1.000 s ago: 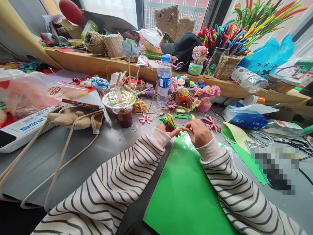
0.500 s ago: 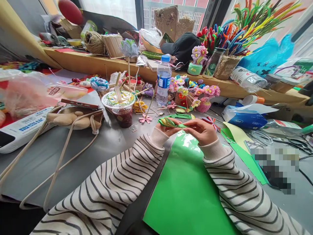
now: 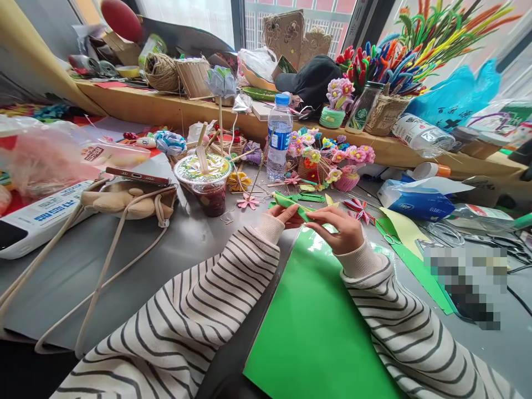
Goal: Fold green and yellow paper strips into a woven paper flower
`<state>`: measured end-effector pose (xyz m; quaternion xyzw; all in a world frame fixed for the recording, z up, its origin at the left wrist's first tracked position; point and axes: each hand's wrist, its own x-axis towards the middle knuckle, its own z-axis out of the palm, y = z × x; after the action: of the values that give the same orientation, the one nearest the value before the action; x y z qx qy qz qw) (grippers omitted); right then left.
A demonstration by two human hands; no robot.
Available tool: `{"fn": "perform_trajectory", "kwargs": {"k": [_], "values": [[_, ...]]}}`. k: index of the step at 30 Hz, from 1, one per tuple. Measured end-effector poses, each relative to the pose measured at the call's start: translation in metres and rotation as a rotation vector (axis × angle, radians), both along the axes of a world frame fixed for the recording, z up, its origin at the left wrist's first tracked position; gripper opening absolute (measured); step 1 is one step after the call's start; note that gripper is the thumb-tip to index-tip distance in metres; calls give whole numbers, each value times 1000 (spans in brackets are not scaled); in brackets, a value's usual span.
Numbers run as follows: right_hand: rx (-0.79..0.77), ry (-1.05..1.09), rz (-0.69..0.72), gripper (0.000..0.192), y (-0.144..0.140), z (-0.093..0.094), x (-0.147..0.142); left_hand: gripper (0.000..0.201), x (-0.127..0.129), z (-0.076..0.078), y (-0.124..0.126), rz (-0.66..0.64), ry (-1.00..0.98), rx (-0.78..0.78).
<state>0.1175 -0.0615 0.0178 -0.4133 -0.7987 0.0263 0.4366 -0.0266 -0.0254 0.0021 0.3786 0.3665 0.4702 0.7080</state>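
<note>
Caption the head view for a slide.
Left hand and right hand pinch a folded green paper piece above a green sheet, near a lidded drink cup.

Both forearms are extended forward and angled inward. The left hand (image 3: 286, 215) and right hand (image 3: 338, 230) are brought close together, fingers (image 3: 320, 217) pinched, wrists raised.

Folded green paper piece (image 3: 291, 203) tipped from upright fan to flat; right hand (image 3: 338, 228) lowered, fingers extended.

Single head view, looking forward-down, close over cluttered table (image 3: 124, 260).
</note>
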Motion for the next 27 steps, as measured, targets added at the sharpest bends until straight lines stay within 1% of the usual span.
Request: {"fn": "perform_trajectory", "kwargs": {"k": [2, 4, 7, 11, 13, 15, 17, 22, 27], "values": [[-57, 20, 23, 14, 1, 2, 2, 29, -2, 0, 1, 0, 61, 37], [-114, 57, 42, 13, 2, 2, 3, 28, -3, 0, 1, 28, 131, 91], [-198, 163, 81, 12, 3, 0, 3, 29, -4, 1, 1, 69, 191, 182], [-422, 427, 160, 14, 2, -3, 0, 32, -5, 3, 0, 81, 213, 249], [-532, 534, 162, 14, 1, -2, -3, 34, -5, 3, -1, 81, 231, 267], [-608, 589, 143, 16, 0, -2, -5, 35, -4, 2, -1, 89, 255, 284], [-645, 613, 136, 17, -1, -2, -7, 36, -3, 1, -1, 115, 278, 306], [-671, 599, 169, 22, -1, -5, -7, 37, -2, -3, -1, 198, 339, 349], [-717, 591, 199, 22, -1, -4, -5, 37, -3, -2, -2, 250, 396, 355]]}}
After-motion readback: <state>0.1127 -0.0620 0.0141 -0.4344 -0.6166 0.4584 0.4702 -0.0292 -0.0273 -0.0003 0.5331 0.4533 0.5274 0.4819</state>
